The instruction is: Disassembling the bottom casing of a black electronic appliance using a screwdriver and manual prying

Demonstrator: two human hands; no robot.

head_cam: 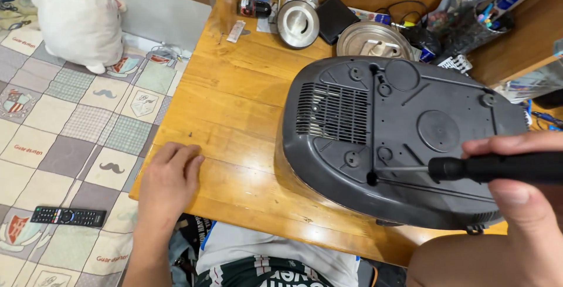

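Screwdriver (469, 168) gripped in right hand (516, 205), tip seated in screw hole (372, 177) at six o'clock on upturned grey appliance (399, 140). Left hand (167, 178) flat, holding nothing, on wooden surface (234, 87). Base panel not yet off.

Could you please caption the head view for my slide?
Right hand drives a screwdriver into an upturned grey appliance; left hand rests on the table.

Bare table (234, 96) left of the upturned appliance (399, 140); clutter (375, 26) crowds behind.
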